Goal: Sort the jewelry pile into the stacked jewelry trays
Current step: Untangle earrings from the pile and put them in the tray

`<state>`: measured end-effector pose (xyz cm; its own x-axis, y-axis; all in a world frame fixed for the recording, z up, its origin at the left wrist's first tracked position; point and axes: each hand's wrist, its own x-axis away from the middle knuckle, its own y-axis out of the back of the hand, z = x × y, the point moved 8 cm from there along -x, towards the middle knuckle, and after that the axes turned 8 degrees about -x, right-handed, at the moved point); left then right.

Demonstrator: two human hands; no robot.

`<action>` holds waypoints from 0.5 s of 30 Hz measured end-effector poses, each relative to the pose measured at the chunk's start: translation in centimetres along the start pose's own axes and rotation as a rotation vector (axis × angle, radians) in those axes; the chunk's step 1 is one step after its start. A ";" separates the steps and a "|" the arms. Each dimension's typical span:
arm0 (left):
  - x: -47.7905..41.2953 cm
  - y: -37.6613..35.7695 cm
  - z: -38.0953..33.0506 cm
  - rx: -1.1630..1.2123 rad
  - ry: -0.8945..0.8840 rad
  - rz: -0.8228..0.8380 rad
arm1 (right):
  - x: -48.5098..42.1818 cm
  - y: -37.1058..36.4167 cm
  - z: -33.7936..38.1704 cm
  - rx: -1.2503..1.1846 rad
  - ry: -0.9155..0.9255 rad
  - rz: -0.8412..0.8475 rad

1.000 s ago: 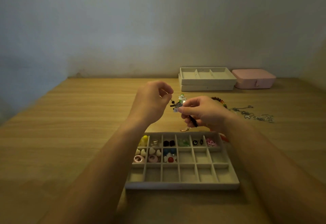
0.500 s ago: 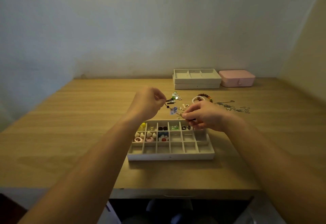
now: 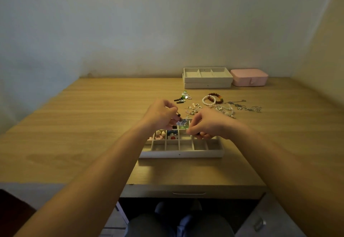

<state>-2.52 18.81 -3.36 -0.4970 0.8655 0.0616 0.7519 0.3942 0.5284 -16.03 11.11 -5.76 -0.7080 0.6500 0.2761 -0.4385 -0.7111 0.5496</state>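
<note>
Fingers [image 3: 171,108] of your left hand [image 3: 161,116] and right hand [image 3: 207,125] pinch what looks like a beaded earring [image 3: 183,122], now brought down over the back cells of the grid tray [image 3: 182,153], so a drop seems close.

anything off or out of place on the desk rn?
Nothing stands out. The compartment tray sits square, nothing spilled; unsorted jewelry lies loose on the desk beyond it, as expected mid-sort. Left hand and right hand both pinch a beaded charm above the tray.

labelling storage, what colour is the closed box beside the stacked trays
Jewelry box: pink; head view.
</note>
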 end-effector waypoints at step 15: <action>-0.6 -2.0 0.2 -0.312 -0.129 0.091 | 0.4 0.1 1.0 0.115 0.074 0.024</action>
<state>-3.65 17.53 -4.67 -0.3598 0.9328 0.0234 0.6126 0.2172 0.7600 -15.80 11.56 -4.80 -0.7582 0.6086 0.2340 -0.3574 -0.6881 0.6315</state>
